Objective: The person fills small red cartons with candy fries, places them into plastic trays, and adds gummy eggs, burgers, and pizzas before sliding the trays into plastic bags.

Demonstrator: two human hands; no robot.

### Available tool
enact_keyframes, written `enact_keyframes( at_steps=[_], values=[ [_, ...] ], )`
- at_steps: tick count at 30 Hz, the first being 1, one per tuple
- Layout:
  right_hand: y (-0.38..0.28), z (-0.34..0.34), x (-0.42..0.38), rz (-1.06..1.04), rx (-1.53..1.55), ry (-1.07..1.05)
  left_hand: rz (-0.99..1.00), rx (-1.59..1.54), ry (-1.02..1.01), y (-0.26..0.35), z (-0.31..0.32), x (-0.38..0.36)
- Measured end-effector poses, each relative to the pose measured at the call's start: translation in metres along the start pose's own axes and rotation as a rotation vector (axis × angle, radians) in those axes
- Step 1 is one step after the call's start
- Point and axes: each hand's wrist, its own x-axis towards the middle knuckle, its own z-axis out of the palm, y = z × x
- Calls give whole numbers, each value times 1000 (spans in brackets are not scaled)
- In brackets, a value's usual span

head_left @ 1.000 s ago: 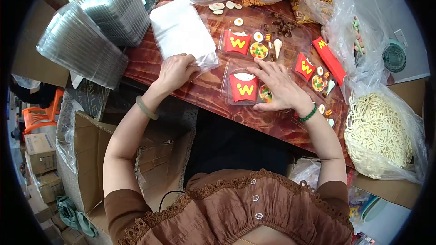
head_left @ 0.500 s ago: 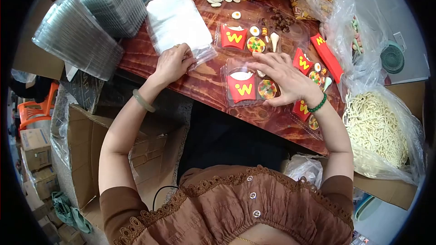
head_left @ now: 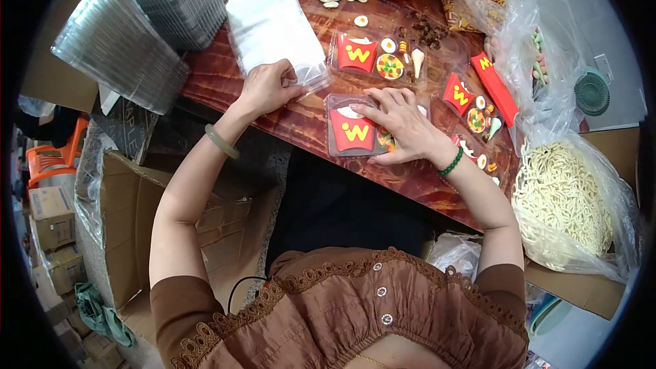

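My left hand [head_left: 271, 87] pinches the near edge of a stack of clear plastic bags [head_left: 277, 31] on the dark red table. My right hand [head_left: 403, 125] lies spread over the right part of a clear tray [head_left: 331, 149]. Inside that tray is a red fries packet [head_left: 352, 130] with a yellow mark; a pizza piece is partly hidden under my fingers. Behind it lies another filled tray with a red packet [head_left: 357, 52], a small pizza [head_left: 389, 66], an egg piece [head_left: 388, 45] and a white drumstick piece [head_left: 417, 61].
Stacked clear trays [head_left: 119, 44] stand at the left. More filled trays with a red packet [head_left: 458, 94] lie to the right, beside a long red stack [head_left: 495, 90]. A bag of cream-coloured strands [head_left: 567, 198] sits at the far right. Loose egg pieces [head_left: 361, 21] lie at the back.
My right hand has moved left, and the tray beneath it has shifted slightly left. My left hand remains at the bag stack's near edge. The view has shifted slightly.
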Motion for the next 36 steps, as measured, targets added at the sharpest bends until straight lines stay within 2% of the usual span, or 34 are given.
enact_keyframes(
  at_steps=[4, 7, 11, 14, 16, 20, 23, 27, 31, 33, 36],
  values=[
    [-17, -6, 5, 17, 32, 32, -20, -33, 0, 3, 1, 0],
    [-32, -10, 18, 19, 54, 141, -25, 0, 29, 4, 8, 1],
    [-27, 0, 41, 57, -24, 138, -38, 11, 30, 9, 13, 1],
    [-22, 10, 45, 78, -70, 106, -27, -89, 18, 4, 6, -3],
    [-19, 18, 43, 95, -44, 87, -51, -248, -67, -4, 0, -7],
    [-24, 17, 41, 124, -33, 79, -80, -379, 11, -14, 3, -13],
    [-28, 18, 45, 103, -48, 94, -148, -503, -41, -4, 6, -19],
    [-32, 22, 52, 122, -75, 88, 112, -297, 96, 4, 9, -24],
    [-29, 26, 52, 150, -90, 90, 183, -210, 125, 3, 12, -25],
    [-29, 26, 52, 186, -101, 74, 314, -198, 228, 5, 13, -28],
    [-37, 22, 54, 237, 12, 102, 304, -94, 183, 9, 12, -32]
  ],
)
